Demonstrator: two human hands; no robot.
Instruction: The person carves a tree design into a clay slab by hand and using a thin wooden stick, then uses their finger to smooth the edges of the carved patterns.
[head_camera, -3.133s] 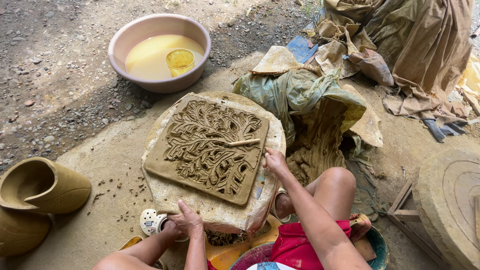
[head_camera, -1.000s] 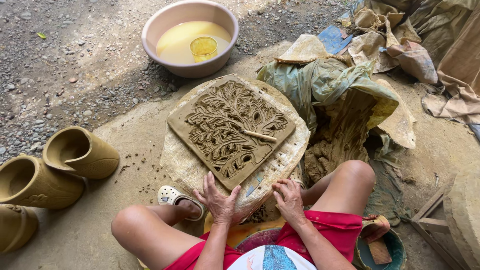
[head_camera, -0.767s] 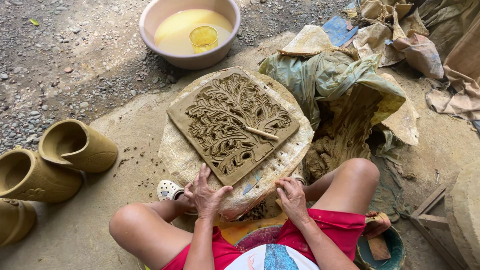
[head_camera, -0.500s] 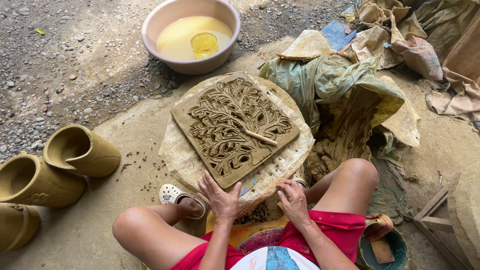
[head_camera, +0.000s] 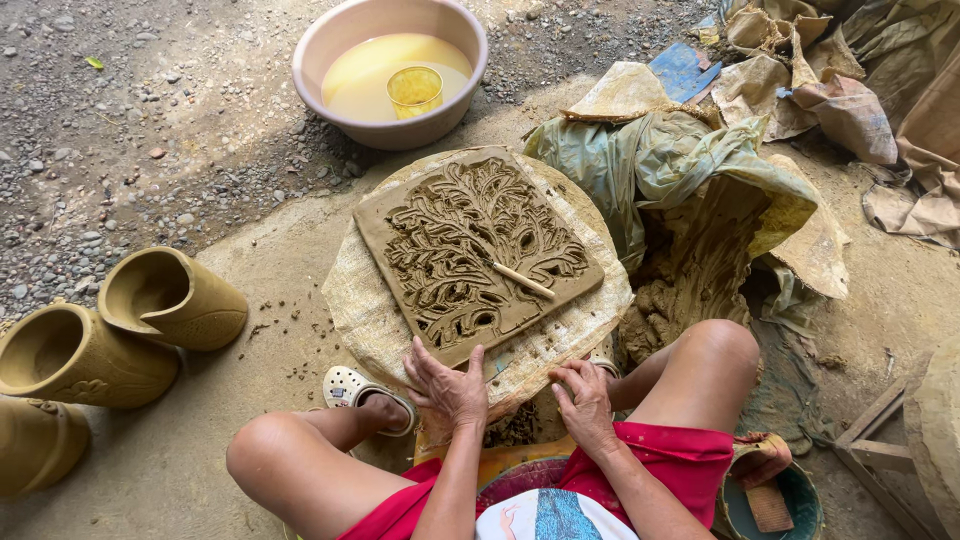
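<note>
The carved clay slab (head_camera: 478, 255) lies on the round cloth-covered stand (head_camera: 380, 320), just beyond your fingertips. Since three seconds ago it has been turned, so one corner now points at you; the thin wooden stick (head_camera: 523, 281) rides along on its surface, untouched. Your left hand (head_camera: 447, 382) is open, fingers spread flat on the slab's near corner. Your right hand (head_camera: 585, 397) rests loosely curled on the stand's edge, grasping nothing. Judgement: repositioning, carving paused. Left of your hands stand clay pots (head_camera: 170, 298); far ahead, the water basin (head_camera: 330, 50).
</note>
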